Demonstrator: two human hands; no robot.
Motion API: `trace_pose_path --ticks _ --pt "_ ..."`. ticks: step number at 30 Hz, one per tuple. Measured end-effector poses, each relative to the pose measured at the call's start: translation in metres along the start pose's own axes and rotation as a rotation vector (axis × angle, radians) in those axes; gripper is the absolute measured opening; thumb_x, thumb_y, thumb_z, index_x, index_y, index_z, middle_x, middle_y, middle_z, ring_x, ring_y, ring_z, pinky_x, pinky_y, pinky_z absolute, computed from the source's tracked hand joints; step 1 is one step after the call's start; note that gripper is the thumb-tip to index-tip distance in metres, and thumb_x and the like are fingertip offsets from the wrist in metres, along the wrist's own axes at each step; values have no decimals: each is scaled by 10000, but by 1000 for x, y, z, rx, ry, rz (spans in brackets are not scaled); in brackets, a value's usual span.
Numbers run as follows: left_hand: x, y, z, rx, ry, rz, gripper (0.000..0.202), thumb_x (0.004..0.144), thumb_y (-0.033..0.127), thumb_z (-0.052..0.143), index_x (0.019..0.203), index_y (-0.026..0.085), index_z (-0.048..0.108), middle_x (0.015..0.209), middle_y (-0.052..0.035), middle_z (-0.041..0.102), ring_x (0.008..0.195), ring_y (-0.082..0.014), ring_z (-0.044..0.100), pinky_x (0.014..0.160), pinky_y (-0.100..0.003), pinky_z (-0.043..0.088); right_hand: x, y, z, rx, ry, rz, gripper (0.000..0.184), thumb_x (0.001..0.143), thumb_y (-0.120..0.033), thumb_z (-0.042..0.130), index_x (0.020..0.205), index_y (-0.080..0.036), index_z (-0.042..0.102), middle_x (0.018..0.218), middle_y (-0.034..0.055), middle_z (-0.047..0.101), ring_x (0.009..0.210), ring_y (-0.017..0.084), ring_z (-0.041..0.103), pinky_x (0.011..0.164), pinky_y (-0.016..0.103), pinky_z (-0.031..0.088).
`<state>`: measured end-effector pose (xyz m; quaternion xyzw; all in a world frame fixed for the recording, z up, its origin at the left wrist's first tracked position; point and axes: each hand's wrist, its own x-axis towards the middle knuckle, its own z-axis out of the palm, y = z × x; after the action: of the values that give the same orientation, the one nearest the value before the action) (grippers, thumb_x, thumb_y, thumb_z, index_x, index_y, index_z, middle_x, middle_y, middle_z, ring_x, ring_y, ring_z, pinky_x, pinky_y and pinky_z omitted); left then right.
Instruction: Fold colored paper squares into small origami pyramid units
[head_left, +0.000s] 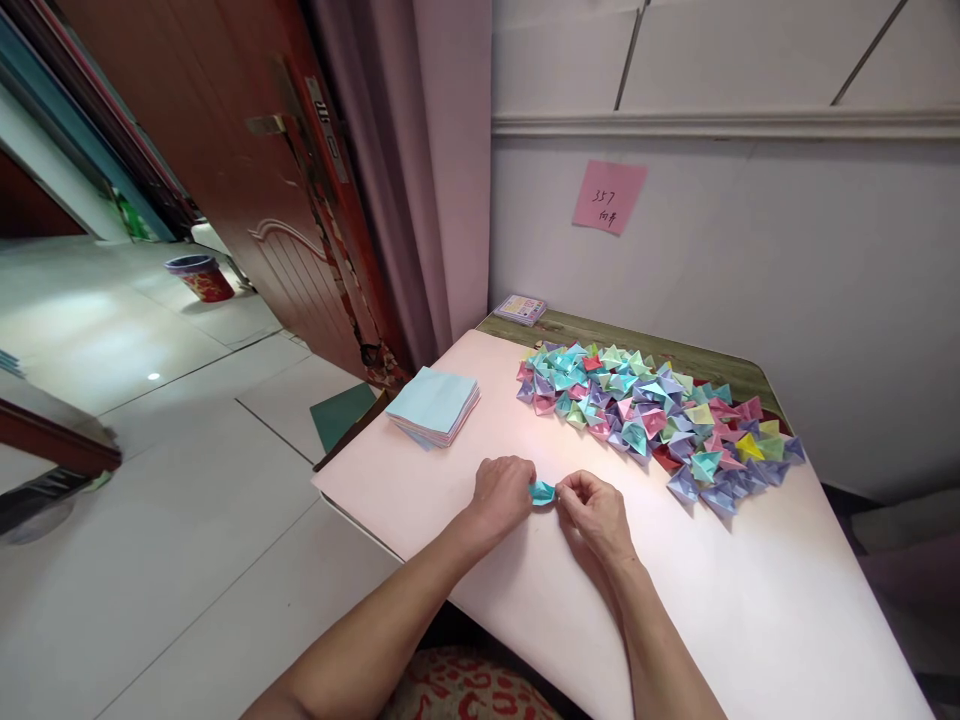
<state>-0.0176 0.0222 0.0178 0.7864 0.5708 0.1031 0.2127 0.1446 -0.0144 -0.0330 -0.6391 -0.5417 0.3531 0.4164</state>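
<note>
Red-and-tan patterned cloth (469,690) lies nearest, over what seems to be the lap of a person sitting close to the bench with a smooth, pale pink top (720,610). Two bare forearms reach over its near edge, and both hands meet at one small object. The left hand (504,492) is curled, thumb side toward the middle, and pinches the left end of a small turquoise piece of folded paper (541,493). The right hand (598,510) pinches at its right tip between thumb and fingertips, the other fingers bent inward. Such a grip from two ends is probably chosen because the paper is thin and small, and a light hold keeps the creases sharp.

Beyond the left hand, a thick stack of square paper sheets, pale blue on top (433,405), sits near the bench's left edge, perhaps to be within easy reach. Farther to the right spreads a crowded heap of many-coloured, pointed folded-paper pieces (637,410); they lean on one another, maybe gathered there so that the hands have room. Behind, along the far edge, runs a strip of greenish-brown wood-grain surface (645,338), with a small pile of printed cards (520,309) at its left end. Above, a pink square paper note with handwriting (610,197) is on the pale wall (712,230).
</note>
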Motion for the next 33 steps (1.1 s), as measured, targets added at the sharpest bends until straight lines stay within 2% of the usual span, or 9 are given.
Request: trace_pose_path --ticks 3,8,11,14,19,24,27,30,33 --pt "1 0 0 32 -42 16 180 661 45 611 710 210 665 755 -65 690 774 -270 638 728 -347 390 -1 1 1 25 -12 -5 167 752 -329 595 663 -193 633 554 -10 616 493 139 504 498 234 397" --pt "-1 -3 0 -12 -26 24 236 716 63 589 834 242 689 794 -46 691 774 -248 627 692 -317 385 -1 -1 0 0 -15 -30 136 742 -297 596 658 -194 624 562 -9 612 523 148 519 509 233 399" --pt "-3 -4 2 -28 -34 73 238 727 68 585 839 244 699 845 -47 689 794 -244 623 686 -315 387 -1 -1 0 -19 -17 -20 139 748 -300 592 665 -193 625 571 -4 620 525 151 524 519 238 402" --pt "-3 -2 5 -16 -39 105 216 751 86 577 823 235 716 893 -59 681 848 -251 620 715 -330 399 -1 -1 0 -25 -21 -15 148 752 -307 588 668 -191 626 586 4 629 524 152 526 525 244 406" --pt "0 3 13 59 -27 80 152 782 155 594 799 212 734 902 -65 660 892 -235 599 804 -356 405 -1 0 0 -30 -34 -43 157 762 -314 587 671 -191 621 597 -2 632 536 149 531 541 239 408" --pt "-3 3 19 79 16 44 142 804 218 605 845 229 741 936 -57 649 946 -229 563 836 -360 392 0 2 0 -57 -28 -77 319 831 -463 552 666 -196 606 568 -4 617 541 156 539 547 245 401" --pt "-5 2 23 67 39 -2 151 826 276 607 880 258 746 931 -54 644 944 -231 554 820 -354 398 -1 0 2 -70 -8 -52 361 817 -543 573 696 -206 606 572 -7 626 525 156 545 528 244 389" --pt "-6 1 26 95 51 3 169 848 271 582 892 258 744 906 -58 640 922 -230 556 800 -351 402 -4 -3 5 -170 5 -28 292 771 -513 635 752 -223 606 573 -23 631 528 161 565 518 237 370" --pt "-5 2 28 128 66 35 167 843 234 576 868 243 741 904 -61 641 915 -228 558 795 -351 400 -5 -7 7 -285 13 -21 152 771 -391 616 774 -240 601 582 -36 636 547 164 575 517 235 344"
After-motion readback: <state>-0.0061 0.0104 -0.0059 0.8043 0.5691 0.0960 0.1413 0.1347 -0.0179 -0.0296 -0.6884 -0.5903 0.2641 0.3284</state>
